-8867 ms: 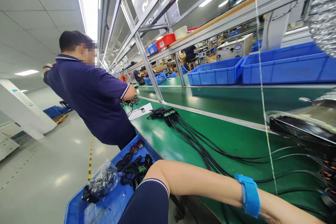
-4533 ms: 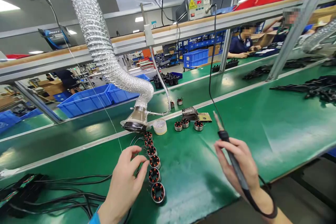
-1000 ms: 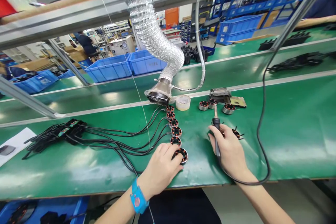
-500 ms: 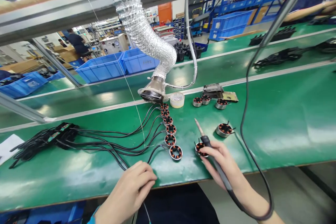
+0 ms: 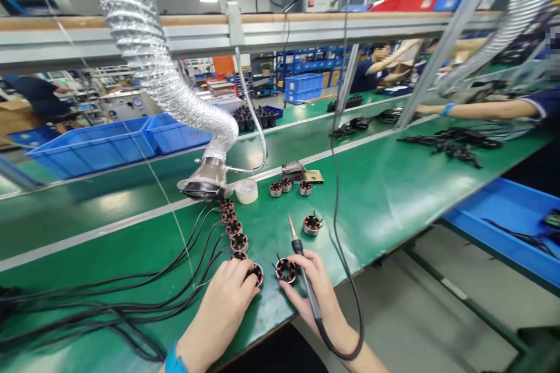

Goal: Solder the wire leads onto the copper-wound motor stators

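Observation:
My left hand is closed, its fingertips around the nearest wired motor stator, which shows partly past them. A soldering iron lies in my right hand, tip pointing up and away. The thumb and a finger of that hand also pinch a round stator with short black leads. Several stators form a row running away from me, with black cables leading left. Another loose stator stands beyond the iron.
A fume hood on a silver duct hangs over the row's far end. Behind are a tape roll, small stators and a metal stand. The iron's cord hangs at right. Another person's arm reaches in at far right.
The view has turned right. My left hand has moved from the bare tabletop onto the nearest stator of the row. My right hand still has the iron and stator.

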`<state>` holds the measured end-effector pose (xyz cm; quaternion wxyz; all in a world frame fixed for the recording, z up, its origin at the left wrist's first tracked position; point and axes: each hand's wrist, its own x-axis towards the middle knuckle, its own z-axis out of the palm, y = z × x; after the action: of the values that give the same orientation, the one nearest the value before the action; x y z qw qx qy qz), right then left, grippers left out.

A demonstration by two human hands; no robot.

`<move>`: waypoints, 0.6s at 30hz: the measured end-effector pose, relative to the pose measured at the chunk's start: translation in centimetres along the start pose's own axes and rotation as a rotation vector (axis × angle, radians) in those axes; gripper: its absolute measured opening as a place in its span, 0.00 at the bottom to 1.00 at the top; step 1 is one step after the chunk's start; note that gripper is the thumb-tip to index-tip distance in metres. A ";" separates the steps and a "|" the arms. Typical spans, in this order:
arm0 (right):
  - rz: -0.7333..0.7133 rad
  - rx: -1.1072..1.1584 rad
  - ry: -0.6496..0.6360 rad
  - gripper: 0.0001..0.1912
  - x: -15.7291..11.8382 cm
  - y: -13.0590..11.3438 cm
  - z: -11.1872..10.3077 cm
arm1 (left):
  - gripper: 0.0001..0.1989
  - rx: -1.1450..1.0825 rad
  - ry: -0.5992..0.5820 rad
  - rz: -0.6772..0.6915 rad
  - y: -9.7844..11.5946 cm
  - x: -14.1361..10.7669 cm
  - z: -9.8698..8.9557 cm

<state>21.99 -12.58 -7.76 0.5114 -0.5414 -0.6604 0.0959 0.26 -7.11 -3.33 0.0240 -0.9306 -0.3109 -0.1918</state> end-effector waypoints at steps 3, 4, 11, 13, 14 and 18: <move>0.010 0.042 0.020 0.18 -0.2 0.1 0.1 | 0.04 -0.002 0.014 -0.005 -0.1 0.3 0.8; 0.013 0.051 0.028 0.18 -0.3 0.2 0.0 | 0.04 0.003 0.018 0.000 -0.2 0.4 0.9; 0.004 0.039 0.056 0.17 -1.2 0.1 -0.7 | 0.05 0.067 -0.021 0.022 -2.4 1.8 0.4; 0.009 0.035 0.064 0.17 -1.2 0.0 -0.8 | 0.05 0.061 -0.042 0.027 -3.0 2.2 0.1; 0.010 0.036 0.066 0.17 -1.1 0.0 -0.8 | 0.06 0.053 -0.042 0.028 -3.1 2.2 0.0; 0.021 0.067 0.026 0.17 -1.3 -0.4 -0.5 | 0.09 -0.102 0.081 -0.072 -1.9 1.8 -0.5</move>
<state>21.99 -14.01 -7.99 0.5367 -0.5318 -0.6446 0.1164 0.27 -4.69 -2.31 -0.0176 -0.9103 -0.3327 -0.2457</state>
